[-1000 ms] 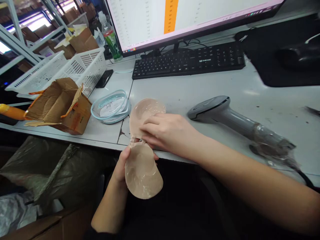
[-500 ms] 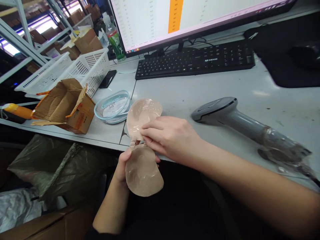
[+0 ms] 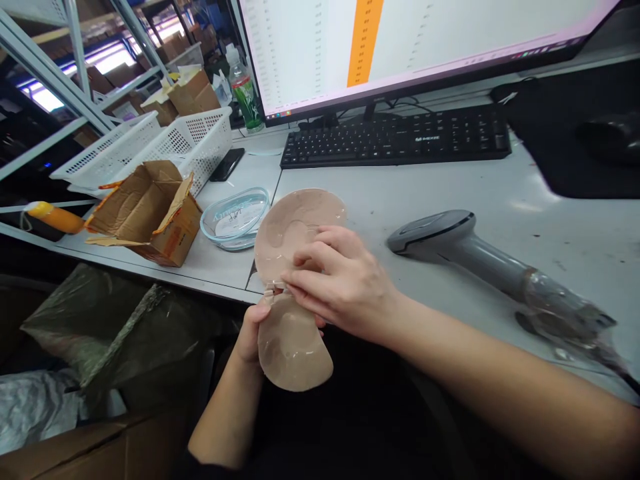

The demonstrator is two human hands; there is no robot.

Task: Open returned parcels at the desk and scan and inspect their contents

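Observation:
Two beige silicone cups joined by a small clasp are held over the desk's front edge. My left hand (image 3: 251,328) grips the lower cup (image 3: 294,350) from behind, thumb at the clasp. The upper cup (image 3: 290,230) tilts up over the desk, and my right hand (image 3: 340,277) pinches it near the clasp, fingers pressed on its inner face. A glossy film seems to cover both cups.
A grey barcode scanner (image 3: 465,250) lies to the right on the white desk (image 3: 550,220). A clear round case (image 3: 235,217), an open cardboard box (image 3: 150,210), white baskets (image 3: 175,143), a black keyboard (image 3: 400,137), a monitor (image 3: 400,40) and a phone (image 3: 227,163) stand behind.
The upper cup has lifted off the desk and tilted toward me. My right hand's fingers curled tighter near the clasp. The view shifted slightly left.

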